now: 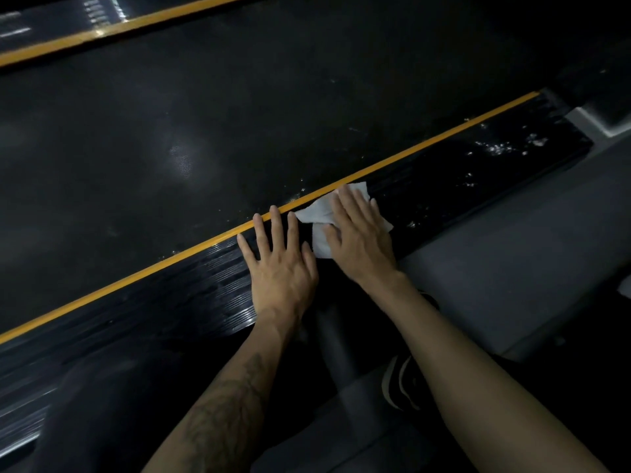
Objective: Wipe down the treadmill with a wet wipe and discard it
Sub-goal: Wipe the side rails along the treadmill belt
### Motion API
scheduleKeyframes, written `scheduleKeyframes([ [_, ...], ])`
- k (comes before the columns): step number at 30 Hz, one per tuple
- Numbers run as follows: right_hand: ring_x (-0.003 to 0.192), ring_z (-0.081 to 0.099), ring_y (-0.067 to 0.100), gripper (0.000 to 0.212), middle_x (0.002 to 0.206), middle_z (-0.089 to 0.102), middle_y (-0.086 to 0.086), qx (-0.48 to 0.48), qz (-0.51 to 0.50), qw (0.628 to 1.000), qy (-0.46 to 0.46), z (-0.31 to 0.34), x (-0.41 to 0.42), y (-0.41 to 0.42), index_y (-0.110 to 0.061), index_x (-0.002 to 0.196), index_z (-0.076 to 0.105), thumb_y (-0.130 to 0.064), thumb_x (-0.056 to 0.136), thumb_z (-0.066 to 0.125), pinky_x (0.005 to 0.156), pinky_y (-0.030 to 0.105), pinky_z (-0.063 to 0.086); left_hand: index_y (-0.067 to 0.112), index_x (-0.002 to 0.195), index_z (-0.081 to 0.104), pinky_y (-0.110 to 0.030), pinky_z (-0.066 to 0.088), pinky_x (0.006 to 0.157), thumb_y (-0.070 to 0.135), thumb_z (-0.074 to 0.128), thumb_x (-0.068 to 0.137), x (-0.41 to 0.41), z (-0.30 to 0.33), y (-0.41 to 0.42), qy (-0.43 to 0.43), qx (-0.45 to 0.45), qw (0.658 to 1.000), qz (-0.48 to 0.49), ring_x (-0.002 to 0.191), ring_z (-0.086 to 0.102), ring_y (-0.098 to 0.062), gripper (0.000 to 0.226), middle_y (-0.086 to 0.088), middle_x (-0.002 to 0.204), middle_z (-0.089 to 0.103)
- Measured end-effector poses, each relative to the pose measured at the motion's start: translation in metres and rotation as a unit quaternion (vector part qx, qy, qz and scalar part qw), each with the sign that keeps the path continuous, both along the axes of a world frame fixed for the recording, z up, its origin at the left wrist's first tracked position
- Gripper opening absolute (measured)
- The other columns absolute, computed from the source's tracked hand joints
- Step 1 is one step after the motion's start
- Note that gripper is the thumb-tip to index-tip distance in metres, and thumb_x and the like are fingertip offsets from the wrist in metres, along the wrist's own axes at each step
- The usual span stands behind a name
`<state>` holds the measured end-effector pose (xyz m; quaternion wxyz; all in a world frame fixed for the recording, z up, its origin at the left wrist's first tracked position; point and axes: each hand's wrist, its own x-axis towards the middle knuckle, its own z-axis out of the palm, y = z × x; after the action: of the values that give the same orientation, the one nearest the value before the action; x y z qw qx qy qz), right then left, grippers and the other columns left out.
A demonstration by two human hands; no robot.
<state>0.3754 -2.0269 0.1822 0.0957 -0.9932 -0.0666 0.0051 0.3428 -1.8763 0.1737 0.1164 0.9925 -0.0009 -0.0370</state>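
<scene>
The treadmill's black running belt [239, 114] fills the upper view, with a yellow stripe [392, 162] between it and the near ribbed side rail [170, 302]. A white wet wipe [316, 213] lies flat on that rail. My right hand [362, 233] presses on the wipe with straight fingers. My left hand [278, 261] rests flat on the rail just left of the wipe, fingers spread, fingertips reaching the yellow stripe. Wet streaks and droplets [505, 148] shine on the rail farther right.
A second yellow stripe [102, 32] marks the belt's far side. Grey floor [512, 250] lies beside the rail on the right. My black shoe with white stripes [403, 384] stands on the floor between my forearms. A light grey piece [594, 121] sits at the rail's far end.
</scene>
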Motion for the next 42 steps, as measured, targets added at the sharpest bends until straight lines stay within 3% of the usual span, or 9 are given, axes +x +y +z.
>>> scheduleKeyframes([
  [5,0.157,0.019,0.028,0.073,0.168,0.023,0.015,-0.009,-0.096,0.995,0.014,0.010,0.012,-0.014,-0.006,0.159,0.032,-0.043,0.100,0.011,0.127,0.048,0.007,0.021,0.165,0.012,-0.061,-0.009,0.125,0.045,0.008,0.103,0.000,0.001,0.000,0.002,-0.004,1.000,-0.002,0.158,-0.015,-0.031,0.067,-0.005,0.174,-0.005],
  [10,0.158,0.013,0.027,0.064,0.171,0.016,0.012,-0.038,0.033,0.998,0.027,0.003,0.014,-0.008,-0.011,0.162,0.025,-0.041,0.106,0.016,0.128,0.046,0.007,0.021,0.165,0.014,-0.061,-0.008,0.125,0.045,0.008,0.103,0.000,0.001,-0.001,0.002,-0.002,1.000,-0.002,0.158,-0.014,-0.031,0.067,-0.005,0.174,-0.004],
  [13,0.159,0.005,0.022,0.060,0.172,0.009,0.007,-0.047,-0.033,0.998,0.022,0.008,0.031,-0.020,-0.016,0.164,0.018,-0.040,0.109,0.023,0.127,0.045,0.001,0.021,0.165,0.012,-0.061,-0.007,0.125,0.045,0.007,0.103,-0.001,0.001,0.000,-0.001,0.002,1.000,-0.002,0.158,-0.014,-0.031,0.067,-0.005,0.174,-0.004],
  [18,0.155,0.023,0.033,0.065,0.166,0.028,0.019,0.016,-0.031,0.999,0.002,0.001,-0.005,0.019,-0.005,0.157,0.038,-0.040,0.104,0.021,0.127,0.048,0.013,0.022,0.165,0.011,-0.061,-0.009,0.125,0.046,0.003,0.101,0.000,0.002,0.000,0.007,-0.001,1.000,-0.004,0.158,-0.016,-0.031,0.069,-0.005,0.173,-0.007],
  [23,0.157,0.018,0.026,0.068,0.169,0.024,0.009,-0.028,-0.012,0.999,0.019,0.013,0.020,-0.024,-0.019,0.160,0.033,-0.043,0.100,0.010,0.127,0.048,0.009,0.021,0.165,0.014,-0.062,-0.005,0.125,0.045,0.006,0.102,-0.001,0.002,-0.001,-0.006,0.009,1.000,-0.003,0.159,-0.012,-0.032,0.068,-0.006,0.174,-0.003],
  [28,0.152,0.031,0.037,0.060,0.161,0.036,0.023,-0.006,-0.042,0.999,-0.010,0.001,-0.008,0.008,0.001,0.152,0.043,-0.031,0.103,0.027,0.126,0.050,0.022,0.021,0.165,0.011,-0.061,-0.006,0.125,0.046,0.005,0.102,0.000,0.003,0.000,0.001,0.009,1.000,-0.002,0.158,-0.014,-0.031,0.068,-0.006,0.173,-0.004],
  [33,0.158,0.015,0.027,0.069,0.169,0.021,0.013,-0.016,-0.031,0.999,0.011,0.009,0.018,-0.031,-0.010,0.160,0.031,-0.042,0.102,0.012,0.127,0.045,0.004,0.022,0.165,0.010,-0.061,-0.007,0.125,0.046,0.006,0.103,0.000,0.002,0.000,0.004,0.005,1.000,-0.004,0.158,-0.016,-0.031,0.067,-0.005,0.173,-0.006],
  [36,0.157,0.015,0.030,0.065,0.168,0.020,0.019,-0.008,-0.090,0.996,-0.003,0.002,0.001,-0.014,-0.002,0.159,0.028,-0.036,0.105,0.019,0.128,0.044,0.007,0.022,0.165,0.011,-0.061,-0.006,0.125,0.046,0.007,0.103,0.000,0.002,0.000,0.000,0.003,1.000,-0.002,0.158,-0.015,-0.031,0.067,-0.005,0.174,-0.005],
  [42,0.157,0.017,0.028,0.072,0.168,0.023,0.015,-0.005,-0.024,1.000,0.000,0.006,0.004,-0.027,-0.007,0.159,0.032,-0.045,0.101,0.013,0.126,0.043,0.003,0.022,0.165,0.010,-0.062,-0.005,0.125,0.046,0.005,0.102,-0.001,0.003,-0.001,0.002,0.012,1.000,-0.006,0.158,-0.014,-0.032,0.068,-0.006,0.173,-0.005],
])
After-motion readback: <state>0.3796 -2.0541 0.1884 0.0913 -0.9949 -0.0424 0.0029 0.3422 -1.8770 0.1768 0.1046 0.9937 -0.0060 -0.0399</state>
